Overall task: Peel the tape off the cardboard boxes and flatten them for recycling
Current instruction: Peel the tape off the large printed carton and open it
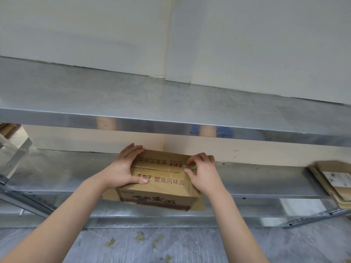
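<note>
Head view: right hand (204, 175) pinches the tape (190, 167) at the right end of the box (161, 188), whose seam (159, 168) runs leftward along its long axis to the flat left hand (121, 168) pressing the left end, box resting on a shelf (66, 173).

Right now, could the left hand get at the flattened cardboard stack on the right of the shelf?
Probably not: the left hand presses on the cardboard box, and the right hand, pinching the tape, lies between it and the flattened cardboard stack.
</note>
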Motion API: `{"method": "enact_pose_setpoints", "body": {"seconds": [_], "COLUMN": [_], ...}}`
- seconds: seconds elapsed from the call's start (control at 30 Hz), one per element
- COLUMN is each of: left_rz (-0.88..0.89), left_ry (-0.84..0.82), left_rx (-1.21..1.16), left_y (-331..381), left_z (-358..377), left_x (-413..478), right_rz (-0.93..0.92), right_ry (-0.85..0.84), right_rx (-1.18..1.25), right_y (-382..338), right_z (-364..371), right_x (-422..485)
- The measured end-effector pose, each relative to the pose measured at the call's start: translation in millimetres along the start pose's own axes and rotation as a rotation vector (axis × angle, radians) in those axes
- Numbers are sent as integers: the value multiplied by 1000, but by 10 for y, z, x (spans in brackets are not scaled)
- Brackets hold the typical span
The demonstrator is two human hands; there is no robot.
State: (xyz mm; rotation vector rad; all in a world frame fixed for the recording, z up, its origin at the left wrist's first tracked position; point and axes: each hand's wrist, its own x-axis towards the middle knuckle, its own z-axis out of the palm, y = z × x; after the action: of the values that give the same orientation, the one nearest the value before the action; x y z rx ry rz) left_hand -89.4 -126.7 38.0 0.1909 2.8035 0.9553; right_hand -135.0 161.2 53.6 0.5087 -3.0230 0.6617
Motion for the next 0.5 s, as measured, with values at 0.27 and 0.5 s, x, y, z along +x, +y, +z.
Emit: {"method": "enact_pose_setpoints", "body": {"seconds": [0.27, 0.5], "left_rz": [-11, -10], "left_ry": [-19, -20], "left_rx": [-10, -23], "left_y": [15, 15], "left_z": [-10, -12], "left_x": [-6, 9], "right_rz": [-27, 25], "right_ry": [50, 93], "right_rx": [59, 230], "right_y": [-13, 104], "right_z": [102, 57], "right_x": [-51, -94]}}
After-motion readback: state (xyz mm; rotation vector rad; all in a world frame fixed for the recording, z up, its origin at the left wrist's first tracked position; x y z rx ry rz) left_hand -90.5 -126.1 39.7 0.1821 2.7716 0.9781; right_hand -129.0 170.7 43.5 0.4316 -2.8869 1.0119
